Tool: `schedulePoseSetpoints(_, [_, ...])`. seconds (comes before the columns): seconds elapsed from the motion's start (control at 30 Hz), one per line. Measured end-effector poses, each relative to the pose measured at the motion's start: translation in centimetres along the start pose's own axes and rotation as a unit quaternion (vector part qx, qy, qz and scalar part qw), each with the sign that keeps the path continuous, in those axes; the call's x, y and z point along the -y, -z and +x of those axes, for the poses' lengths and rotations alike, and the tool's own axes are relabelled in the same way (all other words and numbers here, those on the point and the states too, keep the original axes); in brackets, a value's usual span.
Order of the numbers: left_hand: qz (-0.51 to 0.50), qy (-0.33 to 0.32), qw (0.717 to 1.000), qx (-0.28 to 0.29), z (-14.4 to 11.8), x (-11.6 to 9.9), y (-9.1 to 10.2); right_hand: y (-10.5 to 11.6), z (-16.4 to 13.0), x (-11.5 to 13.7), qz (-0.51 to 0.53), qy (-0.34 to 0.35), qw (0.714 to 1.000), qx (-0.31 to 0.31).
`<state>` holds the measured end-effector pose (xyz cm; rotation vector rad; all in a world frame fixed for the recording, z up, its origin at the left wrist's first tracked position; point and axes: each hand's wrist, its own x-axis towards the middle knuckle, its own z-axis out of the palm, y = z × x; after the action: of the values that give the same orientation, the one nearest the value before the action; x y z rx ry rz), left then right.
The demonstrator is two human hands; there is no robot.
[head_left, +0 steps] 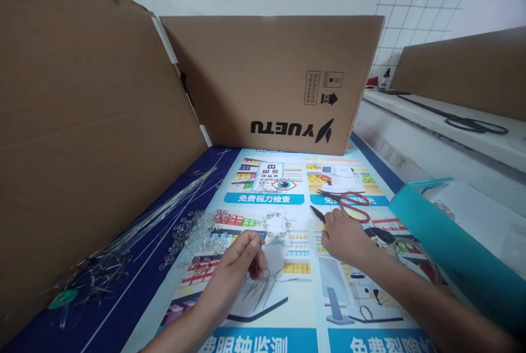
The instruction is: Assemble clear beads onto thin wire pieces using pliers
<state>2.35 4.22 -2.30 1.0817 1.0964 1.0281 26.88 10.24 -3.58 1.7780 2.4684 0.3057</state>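
My left hand (246, 254) is closed in a pinch above the printed sheet, with thin wire (263, 287) trailing below its fingers. My right hand (343, 232) is wrapped round a pair of pliers (318, 214); the dark jaws point up and left, and a bit of yellow handle shows. Between the hands, a little farther off, lies a ring of clear beads (276, 225) with fine wire ends sticking out. Red-handled scissors (349, 204) lie just beyond my right hand. Loose clear beads (197, 235) are spread left of my left hand.
A bundle of straight wires (164, 208) runs along the left, near a green disc (63, 299). Cardboard panels (267, 79) stand at the left and back. To the right are a teal box (452, 243) and a coil of wire (417, 257). A ledge (452, 117) holds a black cable.
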Motion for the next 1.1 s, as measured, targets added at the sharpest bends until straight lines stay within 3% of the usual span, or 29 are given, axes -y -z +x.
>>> schedulePoseSetpoints(0.3, [0.005, 0.032, 0.999, 0.0, 0.6, 0.2, 0.4, 0.1, 0.3, -1.8, 0.038, 0.01, 0.999, 0.017])
schedulePoseSetpoints(0.47, [-0.011, 0.035, 0.999, 0.01, 0.6, 0.0, 0.6, 0.0, 0.3, -1.5, 0.027, 0.03, 0.999, -0.013])
schedulePoseSetpoints(0.57, [-0.009, 0.037, 0.999, 0.006, 0.6, 0.0, 0.7, -0.1, 0.0, -1.3, 0.069, 0.089, 0.985, -0.131])
schedulePoseSetpoints(0.63, [-0.017, 0.044, 0.999, -0.001, 0.7, 0.2, 0.8, 0.1, -0.5, -0.8, 0.112, 0.167, 0.954, -0.224])
schedulePoseSetpoints(0.7, [-0.025, 0.054, 0.998, -0.002, 0.7, 0.5, 0.7, 0.5, -1.3, 0.1, 0.129, 0.235, 0.924, -0.273])
schedulePoseSetpoints(0.9, [-0.042, 0.069, 0.997, 0.003, 0.4, 0.8, 0.4, 1.7, -3.2, 2.9, 0.098, 0.356, 0.892, -0.261])
schedulePoseSetpoints(1.1, [-0.039, 0.089, 0.995, -0.001, 0.1, 0.4, -0.1, 2.1, -3.2, 3.3, 0.079, 0.356, 0.893, -0.262])
